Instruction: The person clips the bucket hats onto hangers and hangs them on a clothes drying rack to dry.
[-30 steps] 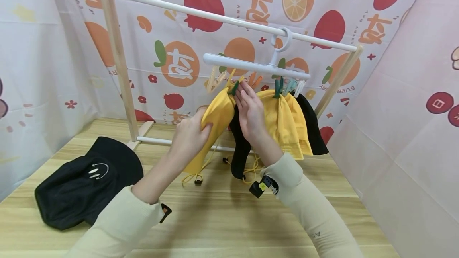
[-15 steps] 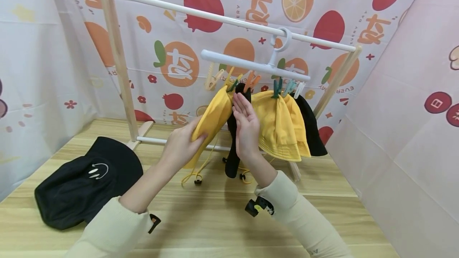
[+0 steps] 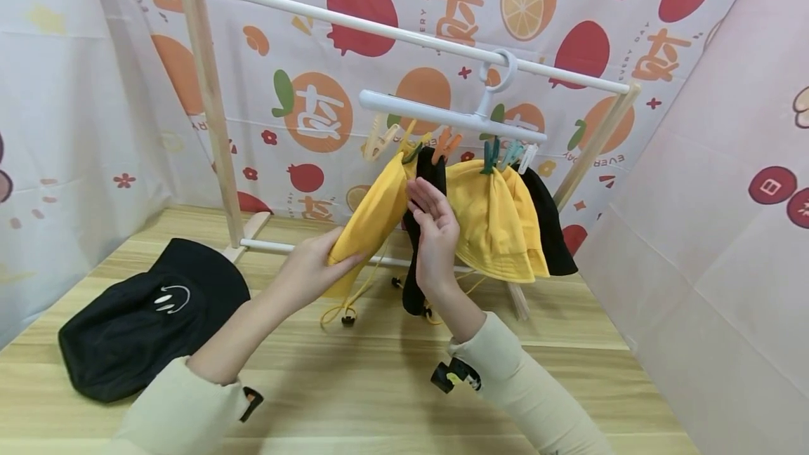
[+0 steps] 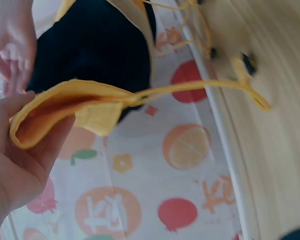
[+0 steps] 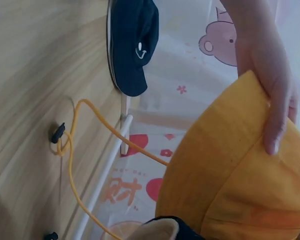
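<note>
A yellow bucket hat (image 3: 373, 209) hangs by a dark green clothespin (image 3: 412, 154) below the pale blue hanger (image 3: 430, 111). My left hand (image 3: 310, 265) pinches its brim between thumb and fingers. In the left wrist view the brim edge (image 4: 72, 90) lies folded in that hand, and a yellow cord (image 4: 190, 88) trails from it. My right hand (image 3: 435, 237) is held upright with fingers extended, its fingertips beside the yellow hat and in front of a hanging black hat (image 3: 413, 293). An orange clothespin (image 3: 446, 144) stands at the black hat's top.
Another yellow hat (image 3: 496, 223) and a black one (image 3: 556, 230) hang at the right. A cream clothespin (image 3: 380, 140) hangs at the hanger's left end. The rack's white rod (image 3: 303, 12) crosses above. A black cap (image 3: 139, 328) with a smiley lies on the table at left.
My left hand has slid down and left along the yellow hat's brim, still gripping it. My right hand has dropped from beside the green clothespin to lower down between the yellow and black hats.
</note>
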Action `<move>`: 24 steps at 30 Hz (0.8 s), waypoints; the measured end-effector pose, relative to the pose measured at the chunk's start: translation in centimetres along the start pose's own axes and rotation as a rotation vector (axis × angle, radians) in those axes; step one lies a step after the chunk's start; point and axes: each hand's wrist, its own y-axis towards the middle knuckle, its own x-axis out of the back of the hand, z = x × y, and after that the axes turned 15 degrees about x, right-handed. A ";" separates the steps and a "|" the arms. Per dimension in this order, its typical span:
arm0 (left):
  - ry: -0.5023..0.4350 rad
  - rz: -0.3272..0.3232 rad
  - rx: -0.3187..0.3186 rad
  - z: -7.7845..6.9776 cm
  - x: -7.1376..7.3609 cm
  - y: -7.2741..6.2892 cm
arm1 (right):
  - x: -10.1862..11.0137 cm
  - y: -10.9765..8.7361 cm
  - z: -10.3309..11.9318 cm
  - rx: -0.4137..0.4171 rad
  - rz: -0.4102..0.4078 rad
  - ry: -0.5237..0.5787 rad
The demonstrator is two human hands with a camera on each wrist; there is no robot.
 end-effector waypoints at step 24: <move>0.101 -0.108 0.542 16.7 11.2 -8.4 | -5.2 -8.7 -3.4 0.097 1.620 -0.533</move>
